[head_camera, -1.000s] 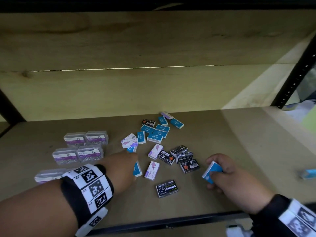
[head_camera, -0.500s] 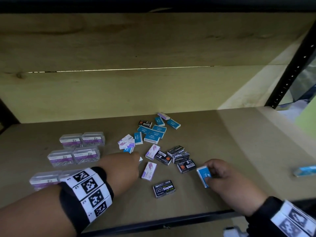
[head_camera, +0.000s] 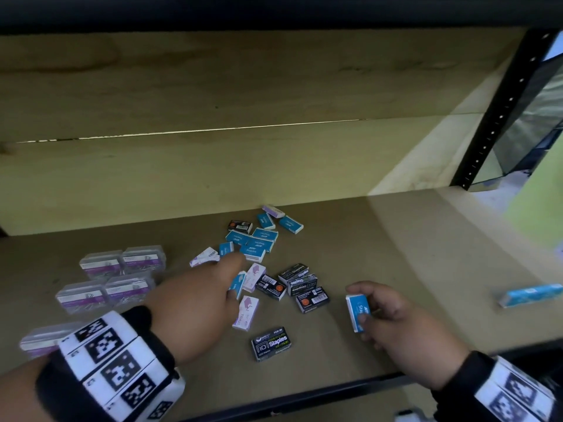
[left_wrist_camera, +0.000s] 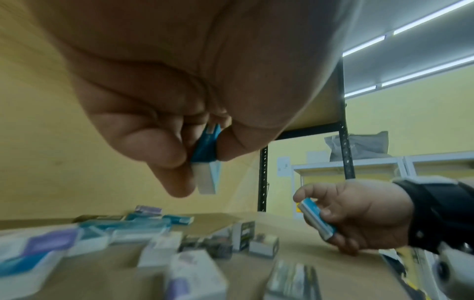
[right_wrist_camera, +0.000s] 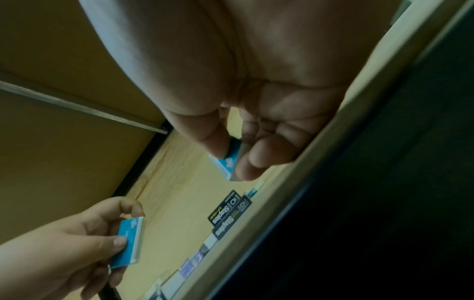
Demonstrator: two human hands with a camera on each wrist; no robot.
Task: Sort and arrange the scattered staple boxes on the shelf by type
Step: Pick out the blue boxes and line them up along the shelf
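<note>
Small staple boxes lie scattered mid-shelf: a blue cluster (head_camera: 256,242) at the back, black boxes (head_camera: 300,281) in the middle, white-and-purple ones (head_camera: 246,312) nearer me, and one black "Staples" box (head_camera: 272,343) in front. My left hand (head_camera: 234,283) reaches into the pile and pinches a blue box (left_wrist_camera: 205,146) between thumb and fingers, lifted off the shelf. My right hand (head_camera: 362,310) hovers right of the black boxes and grips another blue box (head_camera: 357,312), which the right wrist view shows pinched by thumb and fingers (right_wrist_camera: 228,162).
Clear plastic cases with purple labels (head_camera: 122,269) sit in rows at the left. A lone blue box (head_camera: 530,295) lies far right. A wooden back wall closes the shelf, a black upright post (head_camera: 499,117) stands at right, and the black front edge (head_camera: 304,394) runs below my hands.
My left hand picked a blue box up from the near side of the pile and stretched forward toward the blue cluster. The right hand stayed put, turning its blue box slightly.
</note>
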